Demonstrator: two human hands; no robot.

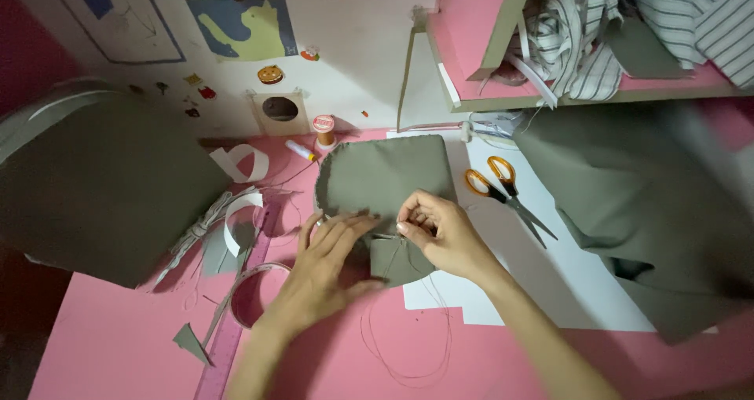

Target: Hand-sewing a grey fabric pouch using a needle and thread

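Needle not clear to see between fingertips. Left hand (328,251) flat, open, pressing olive fabric piece (385,184) on pink tabletop (118,345). Right hand (440,229) pinched closed on thread (408,345) at fabric seam. Orange scissors (503,192) lie on white paper (565,290), near right. Cat picture (243,27), blue and green, on wall. Large olive cloth (652,204) cut off at right edge.

The left hand (326,255) covers the lower edge of the olive fabric piece (385,180), hiding the seam beneath it. Whether the right hand (444,231) pinches a needle is too small to tell. The large olive cloth (652,204) blurs and runs off the right edge; the striped fabric (628,23) is cut off at the top.
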